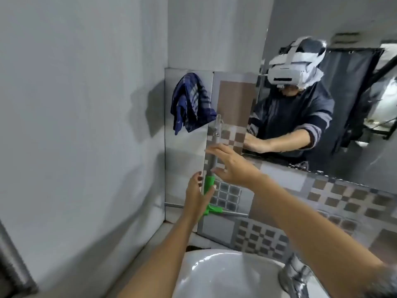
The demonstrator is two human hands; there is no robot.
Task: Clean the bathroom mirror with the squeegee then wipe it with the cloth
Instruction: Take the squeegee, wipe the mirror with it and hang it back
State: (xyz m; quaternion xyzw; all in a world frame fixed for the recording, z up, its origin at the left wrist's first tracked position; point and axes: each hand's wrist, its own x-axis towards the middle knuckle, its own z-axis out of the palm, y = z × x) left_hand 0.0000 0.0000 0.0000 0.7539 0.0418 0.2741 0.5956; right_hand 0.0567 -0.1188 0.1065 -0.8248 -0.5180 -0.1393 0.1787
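The squeegee (pixel 209 182) hangs upright against the tiled wall from a hook (pixel 218 119), with a grey shaft, a green grip and its blade at the bottom. My left hand (pixel 196 196) is cupped beside the green grip, thumb touching it and fingers apart. My right hand (pixel 232 166) is spread flat in front of the grey shaft, holding nothing. A dark blue checked cloth (pixel 191 102) hangs on the wall up and to the left of the squeegee. The mirror (pixel 354 100) fills the upper right and reflects a person wearing a headset.
A white sink (pixel 225 276) lies directly below my arms, with a metal tap (pixel 296 274) at its right. A plain grey wall (pixel 75 125) closes the left side. Checked tiles (pixel 322 196) run under the mirror.
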